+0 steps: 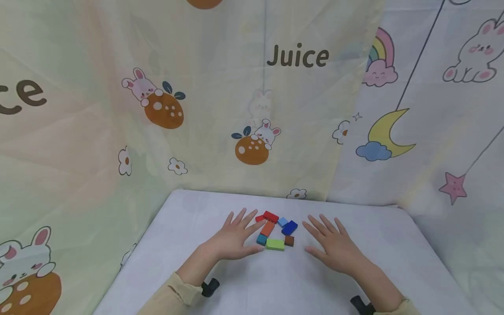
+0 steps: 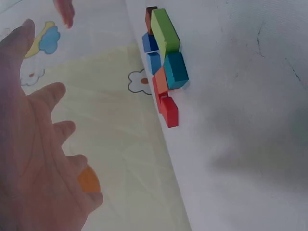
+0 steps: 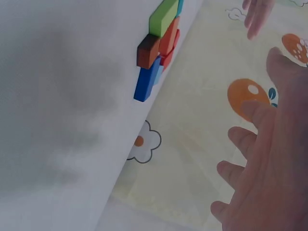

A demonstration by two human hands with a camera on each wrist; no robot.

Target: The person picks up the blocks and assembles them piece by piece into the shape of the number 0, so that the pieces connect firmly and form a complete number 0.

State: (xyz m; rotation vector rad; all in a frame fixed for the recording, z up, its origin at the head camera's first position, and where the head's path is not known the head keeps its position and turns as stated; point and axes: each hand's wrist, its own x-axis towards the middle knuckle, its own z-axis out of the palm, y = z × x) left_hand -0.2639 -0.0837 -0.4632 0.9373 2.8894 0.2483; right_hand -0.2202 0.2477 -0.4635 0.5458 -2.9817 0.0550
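Several coloured blocks lie in a loose cluster on the white table: a lime green block [image 1: 275, 244], a teal block [image 1: 261, 239], an orange block [image 1: 267, 229], two red blocks [image 1: 271, 216], a dark blue block [image 1: 289, 227], a light blue block [image 1: 282, 222] and a brown block [image 1: 289, 241]. Left of the cluster my left hand [image 1: 236, 238] spreads its fingers above the table, holding nothing. To the right, my right hand [image 1: 332, 245] is likewise spread and holds nothing. In both wrist views the hands appear raised, apart from the blocks.
The white table [image 1: 189, 218] reaches back to a printed curtain [image 1: 212, 175] with rabbits, fruit and flowers. A second printed curtain [image 1: 425, 175] hangs on the right. Dark camera mounts [image 1: 210, 287] sit at both wrists.
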